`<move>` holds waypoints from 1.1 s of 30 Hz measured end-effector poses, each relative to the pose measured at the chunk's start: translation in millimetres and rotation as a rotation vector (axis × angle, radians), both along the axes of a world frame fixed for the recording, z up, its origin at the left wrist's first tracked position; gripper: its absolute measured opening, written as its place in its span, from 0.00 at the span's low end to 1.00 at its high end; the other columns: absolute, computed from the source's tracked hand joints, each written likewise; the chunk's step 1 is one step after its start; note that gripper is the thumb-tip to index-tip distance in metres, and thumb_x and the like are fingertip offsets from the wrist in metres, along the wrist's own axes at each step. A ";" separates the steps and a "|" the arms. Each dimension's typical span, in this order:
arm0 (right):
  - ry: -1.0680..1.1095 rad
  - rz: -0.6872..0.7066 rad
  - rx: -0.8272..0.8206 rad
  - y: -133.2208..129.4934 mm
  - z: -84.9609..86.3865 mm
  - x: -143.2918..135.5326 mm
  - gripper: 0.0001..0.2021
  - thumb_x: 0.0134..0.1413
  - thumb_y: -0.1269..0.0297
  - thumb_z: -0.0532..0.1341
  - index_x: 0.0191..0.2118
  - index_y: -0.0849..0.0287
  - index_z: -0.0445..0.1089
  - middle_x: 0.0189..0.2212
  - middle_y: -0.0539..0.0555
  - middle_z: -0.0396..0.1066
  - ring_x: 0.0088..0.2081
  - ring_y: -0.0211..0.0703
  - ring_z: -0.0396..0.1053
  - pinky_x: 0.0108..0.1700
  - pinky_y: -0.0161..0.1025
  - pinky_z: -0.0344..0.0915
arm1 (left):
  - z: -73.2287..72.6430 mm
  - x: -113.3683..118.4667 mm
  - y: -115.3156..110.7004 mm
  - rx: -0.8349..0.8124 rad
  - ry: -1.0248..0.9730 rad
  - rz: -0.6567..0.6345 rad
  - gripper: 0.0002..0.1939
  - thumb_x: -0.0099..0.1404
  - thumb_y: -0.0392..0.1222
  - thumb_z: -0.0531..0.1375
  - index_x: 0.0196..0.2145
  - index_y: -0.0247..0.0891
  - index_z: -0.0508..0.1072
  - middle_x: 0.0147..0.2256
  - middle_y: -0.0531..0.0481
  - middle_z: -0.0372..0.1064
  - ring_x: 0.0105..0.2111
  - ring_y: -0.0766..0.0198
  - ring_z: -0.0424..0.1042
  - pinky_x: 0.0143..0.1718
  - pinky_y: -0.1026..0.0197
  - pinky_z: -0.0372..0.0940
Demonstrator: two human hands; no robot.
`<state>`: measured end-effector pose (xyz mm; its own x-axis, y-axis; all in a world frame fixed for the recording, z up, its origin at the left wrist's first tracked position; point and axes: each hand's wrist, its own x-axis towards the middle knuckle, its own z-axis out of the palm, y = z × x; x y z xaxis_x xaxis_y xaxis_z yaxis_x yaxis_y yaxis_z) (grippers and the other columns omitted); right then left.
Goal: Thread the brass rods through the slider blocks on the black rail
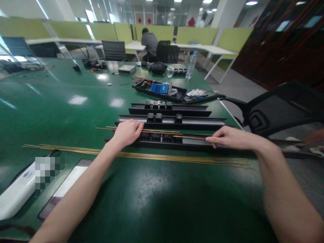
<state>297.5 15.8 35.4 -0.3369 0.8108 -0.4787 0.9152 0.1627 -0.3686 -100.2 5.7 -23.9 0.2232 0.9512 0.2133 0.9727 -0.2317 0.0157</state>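
Note:
My left hand (128,132) is closed over thin brass-coloured rods (164,132), which stick out on both sides of it. Between the thumb and fingertips of my right hand (226,137) is the end of another thin rod (192,137), pointing left. Both hands are over the nearest black channel rail (196,141), where several small black blocks (156,137) sit in a row. Several long brass-coloured rods (162,157) lie loosely together in front of this rail, passing behind my left forearm. My left fingers hide part of the held rods.
Two more black rails, a middle one (202,120) and a far one (194,108), lie beyond. Behind them are a black tray (179,96), gloves (196,94) and a water bottle (191,65). A phone (72,179) and a white device (19,190) lie front left. A person (150,42) sits far back.

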 end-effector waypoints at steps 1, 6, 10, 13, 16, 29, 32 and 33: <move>-0.002 0.000 -0.001 -0.4 0.4 2.1 0.32 0.52 0.30 0.57 0.28 0.57 0.79 0.20 0.51 0.64 0.23 0.39 0.56 0.28 0.38 0.52 | 0.0 0.3 0.0 0.000 0.002 0.001 0.30 0.75 0.51 0.41 0.30 0.39 0.77 0.36 0.41 0.79 0.38 0.53 0.76 0.35 0.57 0.61; -0.011 -0.005 -0.002 -1.4 3.4 4.6 0.31 0.51 0.30 0.58 0.27 0.57 0.78 0.20 0.51 0.64 0.23 0.39 0.56 0.28 0.38 0.52 | 0.5 1.2 -0.4 0.004 0.010 -0.001 0.30 0.75 0.51 0.40 0.30 0.39 0.77 0.35 0.42 0.78 0.39 0.52 0.76 0.34 0.57 0.61; -0.020 -0.003 -0.003 -1.0 4.3 4.9 0.31 0.52 0.31 0.57 0.28 0.56 0.79 0.19 0.50 0.63 0.23 0.39 0.55 0.28 0.39 0.52 | 0.8 0.9 -0.3 0.006 0.006 -0.005 0.30 0.75 0.51 0.40 0.29 0.39 0.76 0.35 0.43 0.78 0.39 0.52 0.76 0.34 0.57 0.61; -0.038 -0.012 0.007 -0.9 5.0 5.6 0.31 0.53 0.31 0.56 0.28 0.57 0.79 0.19 0.50 0.62 0.23 0.39 0.56 0.28 0.39 0.53 | 1.0 1.0 -0.4 -0.001 0.000 -0.001 0.30 0.75 0.52 0.40 0.29 0.39 0.77 0.35 0.42 0.78 0.39 0.52 0.76 0.34 0.57 0.61; -0.031 -0.015 0.004 -1.4 6.9 6.0 0.32 0.53 0.31 0.56 0.28 0.58 0.79 0.20 0.51 0.63 0.24 0.39 0.57 0.29 0.39 0.54 | 1.4 1.3 -0.7 -0.006 0.002 0.000 0.30 0.74 0.52 0.40 0.30 0.39 0.77 0.35 0.42 0.78 0.39 0.53 0.75 0.35 0.57 0.61; -0.053 -0.052 0.020 -7.5 17.0 3.6 0.33 0.49 0.29 0.58 0.26 0.58 0.78 0.19 0.52 0.65 0.23 0.41 0.59 0.28 0.40 0.55 | 0.5 0.2 -0.1 -0.010 0.005 -0.001 0.31 0.75 0.52 0.40 0.31 0.39 0.78 0.36 0.40 0.79 0.40 0.51 0.76 0.36 0.56 0.63; -0.055 -0.047 0.031 -8.5 17.8 3.6 0.33 0.49 0.29 0.58 0.25 0.58 0.78 0.21 0.53 0.68 0.25 0.43 0.61 0.30 0.40 0.56 | -0.8 -0.4 0.7 -0.011 0.007 -0.001 0.32 0.74 0.52 0.39 0.31 0.39 0.78 0.36 0.40 0.79 0.39 0.51 0.76 0.35 0.56 0.63; -0.060 -0.047 0.031 -8.7 18.0 3.6 0.33 0.48 0.28 0.58 0.25 0.58 0.78 0.21 0.53 0.68 0.25 0.42 0.61 0.30 0.40 0.56 | -0.9 -0.4 0.8 -0.011 0.007 0.001 0.32 0.74 0.52 0.39 0.31 0.39 0.78 0.36 0.40 0.79 0.39 0.51 0.76 0.35 0.56 0.62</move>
